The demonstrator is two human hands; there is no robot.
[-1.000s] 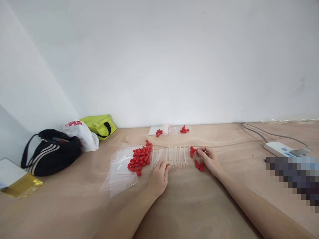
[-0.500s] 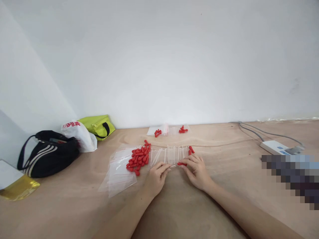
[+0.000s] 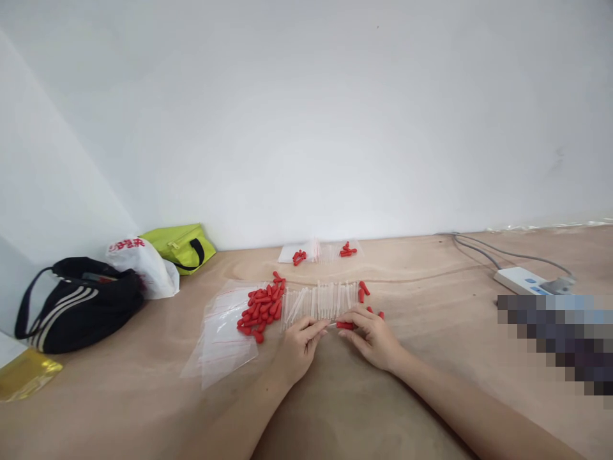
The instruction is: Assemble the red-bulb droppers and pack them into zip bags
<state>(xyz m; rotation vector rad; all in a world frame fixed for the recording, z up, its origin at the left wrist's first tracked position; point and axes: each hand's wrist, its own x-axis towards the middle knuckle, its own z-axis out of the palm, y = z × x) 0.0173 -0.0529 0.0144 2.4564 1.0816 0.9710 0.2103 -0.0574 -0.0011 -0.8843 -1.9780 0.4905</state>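
Observation:
My left hand (image 3: 302,342) is closed, its thumb and forefinger pinching a thin clear dropper tube (image 3: 332,324) near the front of the tube row. My right hand (image 3: 372,335) pinches a red rubber bulb (image 3: 345,325), which meets the tube's right end; how far the tube sits inside it I cannot tell. Just beyond both hands lies a row of clear tubes (image 3: 323,299) side by side. A heap of red bulbs (image 3: 262,310) is left of the row. A few loose red bulbs (image 3: 363,291) lie to its right, partly hidden near my right hand.
Flat clear zip bags (image 3: 225,348) lie left of the heap. By the wall are filled bags holding red bulbs (image 3: 348,250) and tubes. A black bag (image 3: 90,306), white plastic bag (image 3: 158,271) and lime-green bag (image 3: 184,246) stand left. A power strip (image 3: 520,281) sits right.
The tube and bulb now meet end to end between my hands. My right hand has shifted slightly left and down, uncovering loose bulbs behind it. The whole view has moved slightly.

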